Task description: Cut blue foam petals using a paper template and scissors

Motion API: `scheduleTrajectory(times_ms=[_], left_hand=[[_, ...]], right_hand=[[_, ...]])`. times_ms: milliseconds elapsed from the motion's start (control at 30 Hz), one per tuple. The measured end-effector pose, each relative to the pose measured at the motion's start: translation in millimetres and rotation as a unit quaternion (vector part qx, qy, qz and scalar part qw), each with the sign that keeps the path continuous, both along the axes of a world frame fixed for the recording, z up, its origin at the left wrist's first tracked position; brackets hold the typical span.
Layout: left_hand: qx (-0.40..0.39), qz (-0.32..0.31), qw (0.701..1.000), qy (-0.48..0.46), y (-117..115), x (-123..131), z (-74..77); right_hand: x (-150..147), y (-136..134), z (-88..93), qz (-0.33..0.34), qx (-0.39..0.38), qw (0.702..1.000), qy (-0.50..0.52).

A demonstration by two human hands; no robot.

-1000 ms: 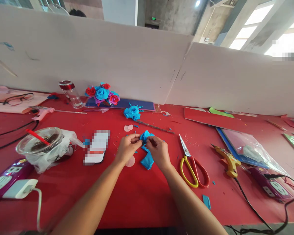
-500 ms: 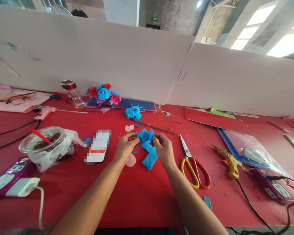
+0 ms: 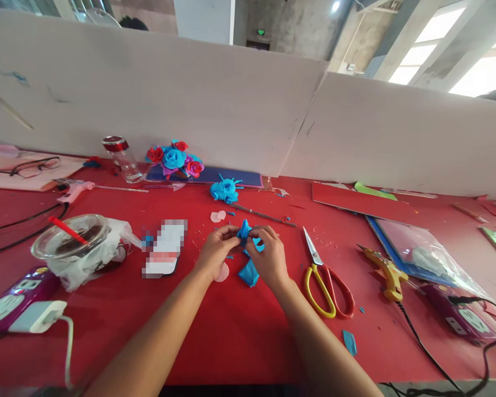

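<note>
My left hand (image 3: pixel 215 252) and my right hand (image 3: pixel 268 256) meet over the red table (image 3: pixel 231 331), both pinching a strip of blue crepe paper (image 3: pixel 248 271). The paper's top is bunched between my fingertips and its tail hangs down to the table. A pale pink petal (image 3: pixel 221 272) lies under my left hand. A finished blue paper flower (image 3: pixel 224 190) lies further back beside a thin stick (image 3: pixel 264 215).
Yellow-and-red scissors (image 3: pixel 326 281) lie right of my hands, then a yellow glue gun (image 3: pixel 386 270) and a purple power strip (image 3: pixel 458 314). To the left are a phone (image 3: pixel 165 248), a lidded glass bowl (image 3: pixel 72 237) and another power strip (image 3: pixel 12 300). A paper bouquet (image 3: pixel 174 159) and jar (image 3: pixel 122 157) stand at the back.
My hands spread the blue paper apart half a second ago, then drew back together, bunching its top tightly between the fingertips.
</note>
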State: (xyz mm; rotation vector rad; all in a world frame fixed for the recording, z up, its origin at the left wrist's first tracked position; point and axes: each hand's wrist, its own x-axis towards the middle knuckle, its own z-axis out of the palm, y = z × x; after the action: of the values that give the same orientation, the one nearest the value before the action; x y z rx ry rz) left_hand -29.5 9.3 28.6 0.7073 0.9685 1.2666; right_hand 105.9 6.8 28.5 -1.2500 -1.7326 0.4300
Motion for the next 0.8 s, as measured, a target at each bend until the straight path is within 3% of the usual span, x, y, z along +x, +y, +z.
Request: scheduleTrajectory(times_ms=[100, 167, 233, 300, 367, 433, 633, 800], left_hand=[[-0.011, 0.001, 0.999, -0.049, 1, 1, -1.3], [-0.023, 0.015, 0.998, -0.063, 2, -1, -3.1], [-0.031, 0.022, 0.996, -0.077, 5, -4, -5.2], [-0.04, 0.015, 0.995, -0.09, 6, -6, -7.1], [-0.052, 0.009, 0.994, -0.093, 7, -8, -8.7], [-0.067, 0.007, 0.993, -0.098, 8, -8, -9.8], [-0.132, 0.007, 0.982, -0.138, 9, -7, -10.3], [-0.127, -0.011, 0.983, -0.134, 8, -6, -9.5]], right_hand=[[-4, -4, -0.2, 0.023, 0.054, 0.996, -0.063], [-4, -4, 0.3, 0.014, 0.046, 0.998, -0.034], [-2, -2, -0.1, -0.029, -0.009, 0.998, 0.063], [0, 1, -1.7, -0.033, -0.103, 0.977, 0.183], [1, 5, -3.6, 0.022, -0.19, 0.943, 0.272], [0, 7, -4.6, 0.077, -0.229, 0.92, 0.309], [-4, 5, -2.4, 0.077, -0.214, 0.92, 0.318], [-3, 5, -3.4, 0.057, -0.221, 0.913, 0.337]])
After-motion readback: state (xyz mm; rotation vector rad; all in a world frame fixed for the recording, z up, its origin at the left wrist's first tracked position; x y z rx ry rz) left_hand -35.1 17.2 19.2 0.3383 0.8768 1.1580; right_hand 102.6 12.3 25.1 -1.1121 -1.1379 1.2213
